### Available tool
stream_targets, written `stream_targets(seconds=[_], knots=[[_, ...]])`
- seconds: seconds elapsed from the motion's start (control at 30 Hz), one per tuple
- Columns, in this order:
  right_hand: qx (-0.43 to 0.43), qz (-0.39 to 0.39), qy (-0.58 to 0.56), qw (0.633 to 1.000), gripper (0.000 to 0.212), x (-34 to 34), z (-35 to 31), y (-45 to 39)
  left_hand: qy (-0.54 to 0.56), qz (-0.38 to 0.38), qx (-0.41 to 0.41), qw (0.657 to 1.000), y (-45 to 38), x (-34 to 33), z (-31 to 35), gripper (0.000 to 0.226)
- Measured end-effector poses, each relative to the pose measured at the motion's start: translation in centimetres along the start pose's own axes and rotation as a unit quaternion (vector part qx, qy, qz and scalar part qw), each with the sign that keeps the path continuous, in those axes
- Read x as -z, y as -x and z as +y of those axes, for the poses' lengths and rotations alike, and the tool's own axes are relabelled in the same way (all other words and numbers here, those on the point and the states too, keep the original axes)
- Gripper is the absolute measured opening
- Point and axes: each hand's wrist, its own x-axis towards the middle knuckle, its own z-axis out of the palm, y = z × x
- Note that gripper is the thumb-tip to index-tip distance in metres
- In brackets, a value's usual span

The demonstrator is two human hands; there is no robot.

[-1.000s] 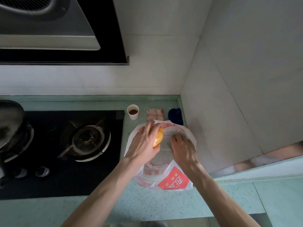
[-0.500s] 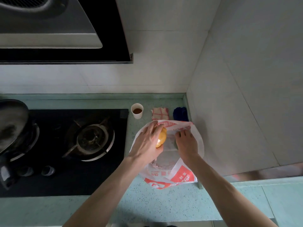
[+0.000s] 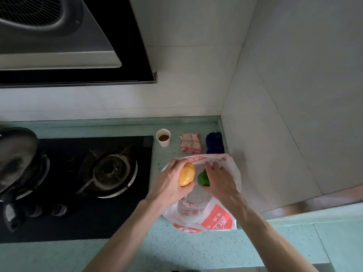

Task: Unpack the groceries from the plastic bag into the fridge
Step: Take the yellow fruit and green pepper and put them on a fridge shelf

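Observation:
A white plastic bag point(image 3: 218, 218) with red print lies open on the teal counter, in the corner by the wall. My left hand point(image 3: 170, 183) is shut on a yellow-orange fruit point(image 3: 186, 174) just above the bag's mouth. My right hand point(image 3: 221, 178) is closed over a green fruit point(image 3: 203, 178) inside the bag, beside the yellow one. Most of the green fruit is hidden under my fingers. No fridge is in view.
A black gas hob point(image 3: 110, 173) fills the counter to the left, with a dark pot point(image 3: 15, 158) on its far burner. Behind the bag stand a paper cup point(image 3: 163, 137) of brown liquid, a folded checked cloth point(image 3: 191, 143) and a blue cloth point(image 3: 214, 142). A range hood point(image 3: 59, 36) hangs above.
My left hand has lifted the yellow fruit a little out of the bag. My right hand has closed on a green fruit that was not visible before.

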Motion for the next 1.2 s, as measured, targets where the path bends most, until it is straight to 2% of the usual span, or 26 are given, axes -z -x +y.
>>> stream_targets(seconds=[0.13,0.23,0.53,0.67,0.8,1.0,1.2], knots=[[0.027,0.048,-0.089,0.995,0.071,1.1,-0.5,2.5,0.031,0.044,0.019,0.998,1.5,1.0,0.5,0.071],[0.040,0.108,-0.150,0.982,0.072,2.1,-1.1,4.4,0.069,0.066,0.039,0.995,3.0,2.3,0.8,0.072],[0.059,0.272,-0.295,0.914,0.067,8.8,-4.7,8.9,0.162,0.165,0.083,0.969,8.1,7.6,-0.1,0.080],[0.122,0.245,-0.377,0.885,0.065,12.2,-7.9,11.0,0.187,0.223,0.098,0.952,11.9,10.9,-0.6,0.075],[0.214,0.228,-0.385,0.868,0.070,14.6,-13.2,13.3,0.176,0.292,0.106,0.934,17.3,14.5,-1.5,0.072],[0.296,0.181,-0.489,0.800,0.074,16.2,-23.4,18.1,0.145,0.396,0.158,0.893,28.7,19.9,-3.3,0.072],[0.355,0.076,-0.594,0.717,0.055,17.4,-32.8,24.3,0.126,0.509,0.208,0.826,40.2,24.1,-3.3,0.069]])
